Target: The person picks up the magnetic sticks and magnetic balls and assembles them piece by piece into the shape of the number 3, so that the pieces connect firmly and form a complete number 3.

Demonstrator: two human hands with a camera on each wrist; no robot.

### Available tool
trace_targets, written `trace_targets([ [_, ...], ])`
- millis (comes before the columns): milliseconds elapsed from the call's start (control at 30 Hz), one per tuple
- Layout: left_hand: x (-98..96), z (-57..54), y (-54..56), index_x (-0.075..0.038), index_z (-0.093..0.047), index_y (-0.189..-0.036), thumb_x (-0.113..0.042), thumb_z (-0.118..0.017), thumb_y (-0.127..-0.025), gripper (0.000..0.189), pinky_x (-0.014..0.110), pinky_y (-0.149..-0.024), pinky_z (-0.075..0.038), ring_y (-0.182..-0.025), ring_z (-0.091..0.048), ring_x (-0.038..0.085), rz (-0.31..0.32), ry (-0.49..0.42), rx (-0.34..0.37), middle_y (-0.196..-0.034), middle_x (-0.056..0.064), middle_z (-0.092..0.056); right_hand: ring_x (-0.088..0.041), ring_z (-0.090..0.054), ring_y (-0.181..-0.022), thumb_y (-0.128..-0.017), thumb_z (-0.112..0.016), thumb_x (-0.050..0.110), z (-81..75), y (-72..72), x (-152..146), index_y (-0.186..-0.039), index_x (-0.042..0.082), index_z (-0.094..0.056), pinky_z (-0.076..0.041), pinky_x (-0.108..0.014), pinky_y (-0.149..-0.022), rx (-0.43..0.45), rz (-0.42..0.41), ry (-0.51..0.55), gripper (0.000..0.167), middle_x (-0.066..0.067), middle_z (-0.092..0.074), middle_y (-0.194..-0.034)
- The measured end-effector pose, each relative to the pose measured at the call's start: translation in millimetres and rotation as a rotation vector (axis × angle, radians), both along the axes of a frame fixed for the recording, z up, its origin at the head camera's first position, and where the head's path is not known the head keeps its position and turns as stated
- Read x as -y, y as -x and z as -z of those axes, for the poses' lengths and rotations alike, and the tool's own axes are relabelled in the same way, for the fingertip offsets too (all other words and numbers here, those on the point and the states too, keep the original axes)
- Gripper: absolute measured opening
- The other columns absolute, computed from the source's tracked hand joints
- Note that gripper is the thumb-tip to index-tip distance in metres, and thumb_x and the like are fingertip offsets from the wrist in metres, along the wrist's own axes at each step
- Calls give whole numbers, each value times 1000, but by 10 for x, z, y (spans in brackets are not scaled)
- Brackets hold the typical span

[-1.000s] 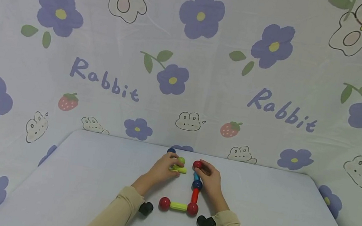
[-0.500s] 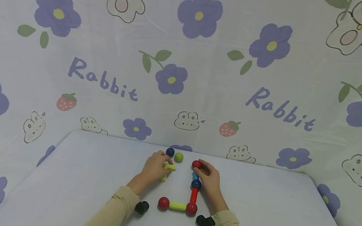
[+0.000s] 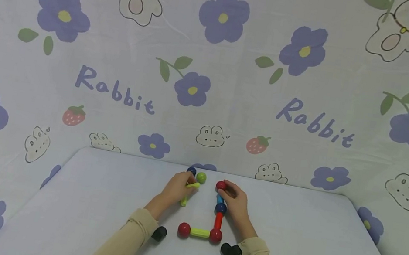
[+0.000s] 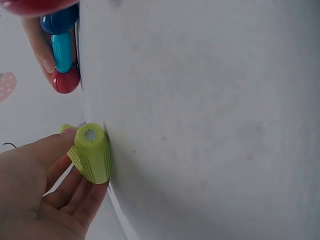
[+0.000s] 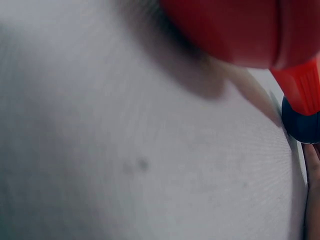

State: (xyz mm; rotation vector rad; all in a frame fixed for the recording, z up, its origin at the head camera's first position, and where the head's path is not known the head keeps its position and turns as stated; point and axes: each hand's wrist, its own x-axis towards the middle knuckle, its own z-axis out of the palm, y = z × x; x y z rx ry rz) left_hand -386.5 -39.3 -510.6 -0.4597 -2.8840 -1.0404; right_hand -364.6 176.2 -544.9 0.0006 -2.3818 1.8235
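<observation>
My left hand (image 3: 178,187) pinches a yellow-green rod (image 3: 193,185) at the far middle of the table. A second yellow-green rod (image 4: 95,160) sits right at its fingers, its round grey end facing the left wrist camera. Just beyond are a green ball (image 3: 201,177) and a dark blue ball (image 3: 192,170), partly covered by that hand. My right hand (image 3: 237,200) holds the red ball (image 3: 221,186) at the far end of a joined chain. From there run a light blue rod (image 3: 220,198), a blue ball (image 3: 221,208) and a red rod (image 3: 218,221).
The chain turns at a near red ball (image 3: 215,235), where another yellow-green rod (image 3: 199,232) leads left to a further red ball (image 3: 184,230). Black wrist cameras show beside both sleeves. A patterned cloth (image 3: 219,81) hangs behind the white table (image 3: 98,200).
My left hand has moved left, away from the green ball, and then slightly back up with the rod, which now tilts. My right hand stays at the far red ball.
</observation>
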Motion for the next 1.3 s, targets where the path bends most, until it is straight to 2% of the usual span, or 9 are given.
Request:
trace_targets([
  [267,-38,42,62,-6,-66,-104,-9,-72,-87,19,35,-87,-54,-94,-62,19,72,-60,34,-100,8,-68,-39,-55,-127,-92,-66,10,-256,-167,52,-135,-4,-53,-45,-45,-106,-8,-20,-4,47,-26,-55,-137],
  [567,-73,63,95,-1,-67,-109,2,-70,-85,24,38,-92,-53,-100,-64,24,115,-118,43,-106,13,-69,-32,-58,-126,-91,-69,18,3,-23,1,-135,7,-56,-46,-39,-106,-12,6,-17,47,-18,-58,-137],
  [767,-115,50,125,2,-67,-110,7,-67,-83,28,40,-93,-54,-102,-65,26,148,-92,21,-107,16,-70,-30,-59,-125,-90,-69,17,27,1,0,-133,8,-58,-47,-38,-105,-20,8,-7,45,-16,-59,-136],
  [1033,-144,49,132,1,-69,-110,6,-69,-83,28,38,-91,-54,-100,-64,25,137,-52,0,-107,14,-68,-31,-60,-124,-90,-70,15,19,-3,-10,-132,7,-58,-48,-37,-104,-25,9,-1,44,-17,-60,-135],
  [1167,-144,50,131,0,-69,-112,3,-70,-82,30,39,-91,-54,-102,-64,26,120,-39,4,-108,14,-67,-35,-58,-125,-91,-68,11,-170,-132,22,-134,1,-56,-47,-40,-105,-16,-5,-2,46,-22,-58,-135],
  [1267,-112,61,126,-4,-69,-113,-4,-73,-81,33,39,-92,-53,-103,-63,25,84,33,-21,-110,11,-67,-36,-56,-126,-91,-67,9,-196,-147,31,-134,-1,-54,-45,-43,-107,-8,-13,17,46,-24,-56,-137],
  [1300,-94,63,121,-6,-69,-112,-8,-74,-80,32,38,-90,-52,-101,-62,24,68,73,-36,-108,9,-67,-36,-57,-126,-91,-67,10,-153,-118,27,-134,0,-55,-45,-42,-107,-11,-10,17,46,-23,-56,-137],
])
